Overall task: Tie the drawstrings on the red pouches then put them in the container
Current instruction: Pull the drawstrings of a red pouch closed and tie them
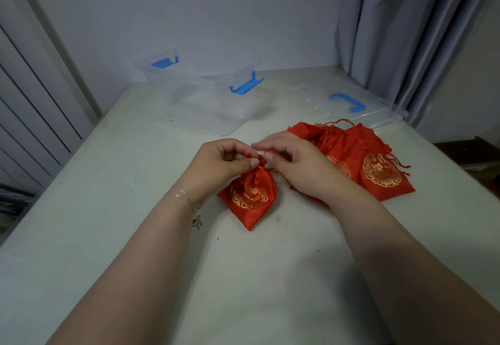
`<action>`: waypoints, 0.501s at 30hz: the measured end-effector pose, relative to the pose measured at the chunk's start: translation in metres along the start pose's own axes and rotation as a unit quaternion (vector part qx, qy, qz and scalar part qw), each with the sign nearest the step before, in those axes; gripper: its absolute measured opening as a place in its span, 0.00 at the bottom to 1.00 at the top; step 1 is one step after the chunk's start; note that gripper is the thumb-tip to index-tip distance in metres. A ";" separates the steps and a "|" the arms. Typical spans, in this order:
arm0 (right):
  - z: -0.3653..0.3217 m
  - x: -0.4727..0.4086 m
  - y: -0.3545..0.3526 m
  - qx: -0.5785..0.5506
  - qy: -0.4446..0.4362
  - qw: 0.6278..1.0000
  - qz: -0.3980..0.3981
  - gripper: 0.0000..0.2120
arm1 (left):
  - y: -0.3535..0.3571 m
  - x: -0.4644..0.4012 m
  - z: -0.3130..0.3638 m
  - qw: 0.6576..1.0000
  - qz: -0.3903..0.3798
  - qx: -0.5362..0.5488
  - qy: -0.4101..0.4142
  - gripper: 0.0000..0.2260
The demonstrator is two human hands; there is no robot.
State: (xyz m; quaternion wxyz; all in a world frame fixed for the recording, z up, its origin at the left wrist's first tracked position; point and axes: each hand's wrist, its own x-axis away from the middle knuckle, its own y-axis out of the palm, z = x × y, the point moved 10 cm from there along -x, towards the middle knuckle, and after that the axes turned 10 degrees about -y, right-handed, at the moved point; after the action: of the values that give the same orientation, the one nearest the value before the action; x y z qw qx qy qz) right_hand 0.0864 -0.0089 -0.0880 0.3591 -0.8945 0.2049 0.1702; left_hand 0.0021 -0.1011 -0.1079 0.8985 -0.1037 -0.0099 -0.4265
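A red satin pouch (250, 198) with a gold round emblem lies on the table in the middle, its neck gathered tight. My left hand (221, 167) pinches the neck and a drawstring end from the left. From the right, my right hand (295, 166) pinches the other red drawstring (270, 150) just above the neck. A pile of more red pouches (376, 168) with loose strings lies behind my right hand. The clear plastic container (213, 106) with blue latches stands open at the back left; I see nothing inside it.
The container's clear lid (349, 101) with a blue handle lies flat at the back right, near a grey curtain (416, 33). The table's left edge (54, 176) runs along a slatted wall. A thin bracelet hangs on my left wrist.
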 end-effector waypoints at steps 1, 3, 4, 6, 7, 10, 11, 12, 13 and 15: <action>0.002 0.001 0.008 -0.002 0.008 1.000 -0.028 0.11 | 0.002 0.000 0.000 1.000 -0.006 -0.001 0.005 0.04; 0.012 0.005 0.017 -0.026 0.060 0.996 -0.057 0.09 | 0.005 0.000 -0.001 1.000 -0.017 -0.007 0.005 0.04; 0.018 0.007 0.017 -0.036 0.087 0.994 -0.054 0.07 | 0.006 -0.001 -0.002 1.000 -0.021 -0.007 0.002 0.04; 0.026 0.009 0.013 -0.042 0.117 0.991 -0.037 0.05 | 0.006 -0.001 -0.003 1.000 -0.028 -0.007 -0.006 0.04; 0.028 0.009 0.012 -0.042 0.124 0.991 -0.031 0.06 | 0.007 0.000 -0.003 0.999 -0.032 -0.007 -0.009 0.05; 0.028 0.009 0.011 -0.041 0.127 0.991 -0.020 0.06 | 0.006 0.000 -0.003 0.999 -0.038 -0.009 -0.014 0.05; 0.027 0.009 0.010 -0.041 0.126 0.991 -0.018 0.06 | 0.004 -0.001 -0.003 0.999 -0.034 -0.011 -0.013 0.05; 0.025 0.009 0.009 -0.041 0.121 0.992 -0.014 0.07 | 0.003 -0.001 -0.003 0.999 -0.027 -0.017 -0.011 0.05; 0.023 0.008 0.008 -0.040 0.112 0.993 -0.008 0.07 | 0.002 -0.001 -0.002 0.999 -0.016 -0.028 -0.006 0.05; 0.017 0.007 0.005 -0.024 0.086 0.996 0.007 0.07 | 0.001 -0.001 0.000 0.998 0.010 -0.059 0.008 0.06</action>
State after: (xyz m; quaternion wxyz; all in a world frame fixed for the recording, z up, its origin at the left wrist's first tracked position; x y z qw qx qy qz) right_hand 0.0871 -0.0017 -0.1057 0.3175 -0.9126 0.2374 0.1000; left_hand 0.0019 -0.0995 -0.1079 0.8950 -0.1531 0.0230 -0.4183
